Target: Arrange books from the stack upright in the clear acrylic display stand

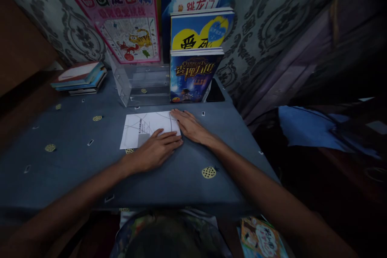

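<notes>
Both hands, left (155,150) and right (191,127), press flat on the white booklet's (142,129) right edge

Dim scene, light from above on the books (193,60), dark vignetted corners, wide-angle edge distortion

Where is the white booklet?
The white booklet lies mid-table under both hands, left hand and right hand, just before the clear stand.

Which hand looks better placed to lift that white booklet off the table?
Probably the right hand: it lies along the white booklet's right edge, while the left hand presses flat on its lower corner.
</notes>
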Demonstrator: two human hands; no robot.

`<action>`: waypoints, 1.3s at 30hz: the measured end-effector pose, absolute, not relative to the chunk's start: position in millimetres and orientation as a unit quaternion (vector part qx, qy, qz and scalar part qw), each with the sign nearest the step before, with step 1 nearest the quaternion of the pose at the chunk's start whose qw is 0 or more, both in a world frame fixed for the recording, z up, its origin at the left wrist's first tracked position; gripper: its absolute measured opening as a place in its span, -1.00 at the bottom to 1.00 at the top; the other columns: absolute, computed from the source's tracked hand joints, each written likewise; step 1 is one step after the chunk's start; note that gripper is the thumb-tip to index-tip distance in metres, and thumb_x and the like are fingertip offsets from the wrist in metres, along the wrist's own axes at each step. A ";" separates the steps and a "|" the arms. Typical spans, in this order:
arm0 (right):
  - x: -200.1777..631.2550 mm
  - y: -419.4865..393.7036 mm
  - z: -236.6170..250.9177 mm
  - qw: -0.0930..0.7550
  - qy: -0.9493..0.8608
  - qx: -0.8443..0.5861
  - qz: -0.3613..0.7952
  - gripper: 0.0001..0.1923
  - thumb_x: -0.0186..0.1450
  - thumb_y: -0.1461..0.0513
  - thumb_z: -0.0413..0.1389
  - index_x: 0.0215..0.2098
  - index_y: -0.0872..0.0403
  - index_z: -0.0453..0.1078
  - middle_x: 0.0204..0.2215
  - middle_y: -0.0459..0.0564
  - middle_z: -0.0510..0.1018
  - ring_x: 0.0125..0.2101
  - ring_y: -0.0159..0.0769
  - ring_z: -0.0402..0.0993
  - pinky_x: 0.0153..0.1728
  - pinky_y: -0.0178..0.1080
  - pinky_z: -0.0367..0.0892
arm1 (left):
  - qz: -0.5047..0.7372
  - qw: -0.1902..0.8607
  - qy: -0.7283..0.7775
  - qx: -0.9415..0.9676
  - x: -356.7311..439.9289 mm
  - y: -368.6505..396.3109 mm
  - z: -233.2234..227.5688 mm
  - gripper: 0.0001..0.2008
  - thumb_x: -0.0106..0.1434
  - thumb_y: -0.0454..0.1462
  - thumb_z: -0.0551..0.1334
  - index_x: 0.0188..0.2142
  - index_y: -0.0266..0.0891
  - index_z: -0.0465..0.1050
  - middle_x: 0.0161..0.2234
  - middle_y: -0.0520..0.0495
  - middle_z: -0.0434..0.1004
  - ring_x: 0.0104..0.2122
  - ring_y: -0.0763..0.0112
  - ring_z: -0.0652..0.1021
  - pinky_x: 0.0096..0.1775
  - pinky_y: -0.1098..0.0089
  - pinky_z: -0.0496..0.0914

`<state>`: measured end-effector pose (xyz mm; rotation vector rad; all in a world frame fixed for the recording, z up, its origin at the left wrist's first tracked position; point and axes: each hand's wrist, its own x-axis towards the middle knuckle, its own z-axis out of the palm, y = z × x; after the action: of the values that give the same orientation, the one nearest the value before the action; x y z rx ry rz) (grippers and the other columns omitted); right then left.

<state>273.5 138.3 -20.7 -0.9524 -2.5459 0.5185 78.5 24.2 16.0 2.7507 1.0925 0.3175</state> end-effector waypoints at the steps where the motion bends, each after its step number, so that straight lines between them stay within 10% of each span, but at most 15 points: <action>1: 273.3 137.6 -20.0 0.186 -0.904 -0.339 0.181 -0.44 0.41 0.34 -0.15 0.36 0.14 0.19 0.34 0.16 0.29 0.38 -0.18 0.12 0.37 0.11 0.03 | 0.111 0.084 0.364 0.921 76.6 20.9 15.5 -0.59 0.53 -0.25 -0.09 0.25 -0.14 0.33 0.26 -0.11 0.42 0.30 0.23 0.35 0.30 -0.02 0.13; 39: 279.6 -45.9 6.9 0.200 -0.918 -0.340 0.034 -0.66 0.43 0.21 0.04 0.12 0.13 0.41 0.01 0.21 0.54 0.02 0.03 0.41 -0.02 0.04 0.41 | 0.325 0.068 0.570 0.752 -4.0 -66.5 2.5 -0.68 0.43 -0.21 0.08 0.07 -0.19 0.49 -0.02 -0.15 0.64 -0.03 0.19 0.62 0.02 0.18 0.50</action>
<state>279.6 -45.9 6.9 -0.9494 -2.5673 0.0961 -4.0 -66.5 2.5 2.2645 1.7155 0.9779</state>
